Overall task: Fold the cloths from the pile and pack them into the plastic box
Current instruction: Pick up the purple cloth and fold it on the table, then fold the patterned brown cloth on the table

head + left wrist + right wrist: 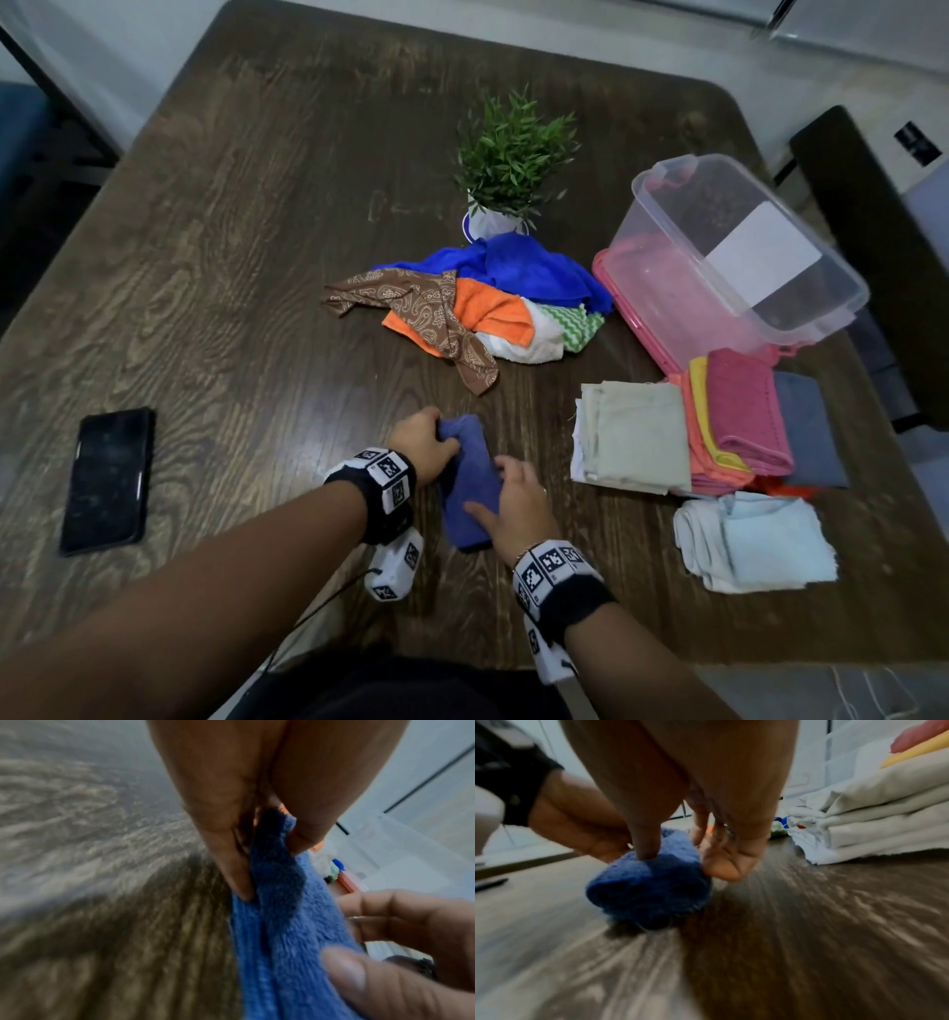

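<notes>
A blue terry cloth, folded into a narrow strip, lies on the wooden table in front of me. My left hand pinches its far end between thumb and fingers. My right hand grips the near end, thumb on top and fingers down its right side. The pile of unfolded cloths lies beyond: blue, orange, brown paisley, white and green. The clear plastic box sits tilted on its pink lid at the right.
Folded cloths lie right of my hands: a beige stack, a magenta, yellow and coral stack and a pale blue one. A potted plant stands behind the pile. A black phone lies at the left. A dark chair stands beyond the right edge.
</notes>
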Available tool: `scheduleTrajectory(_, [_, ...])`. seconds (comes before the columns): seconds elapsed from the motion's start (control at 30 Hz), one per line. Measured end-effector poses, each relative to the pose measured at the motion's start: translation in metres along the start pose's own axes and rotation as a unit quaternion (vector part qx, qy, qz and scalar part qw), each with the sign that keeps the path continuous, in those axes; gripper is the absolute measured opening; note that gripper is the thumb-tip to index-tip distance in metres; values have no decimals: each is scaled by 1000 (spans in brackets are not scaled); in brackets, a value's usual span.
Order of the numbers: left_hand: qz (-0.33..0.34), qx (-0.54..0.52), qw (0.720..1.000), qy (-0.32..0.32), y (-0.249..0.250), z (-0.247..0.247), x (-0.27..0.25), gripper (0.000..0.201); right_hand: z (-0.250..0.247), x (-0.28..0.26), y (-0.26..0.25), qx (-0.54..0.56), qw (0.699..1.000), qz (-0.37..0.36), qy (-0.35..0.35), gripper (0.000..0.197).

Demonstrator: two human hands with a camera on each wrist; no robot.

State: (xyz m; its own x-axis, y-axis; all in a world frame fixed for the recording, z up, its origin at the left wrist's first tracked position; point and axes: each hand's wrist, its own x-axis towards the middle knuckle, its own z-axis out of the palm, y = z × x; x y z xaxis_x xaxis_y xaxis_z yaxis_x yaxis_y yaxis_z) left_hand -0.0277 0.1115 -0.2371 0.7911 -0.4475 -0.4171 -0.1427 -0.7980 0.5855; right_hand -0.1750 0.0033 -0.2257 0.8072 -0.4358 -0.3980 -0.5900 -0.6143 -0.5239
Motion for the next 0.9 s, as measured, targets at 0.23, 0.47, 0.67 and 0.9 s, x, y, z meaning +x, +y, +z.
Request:
scheduleTrajectory(0.23, [69, 173, 971, -153, -2, -15, 0, 76, -8, -2, 4, 30, 998, 8, -54, 32])
scheduleTrajectory(0.47, [133, -45, 964, -225, 51, -6, -25, 22, -86, -33, 45, 286, 950, 52, 113, 37])
scheduleTrajectory(0.67, [152, -131, 941, -274, 133, 60, -40, 40, -156, -62, 109, 346, 882, 114, 299, 52])
scheduleTrajectory(0.9, [148, -143, 949, -239, 226, 135, -73, 27, -205, -77, 194, 232, 841, 226, 433, 38])
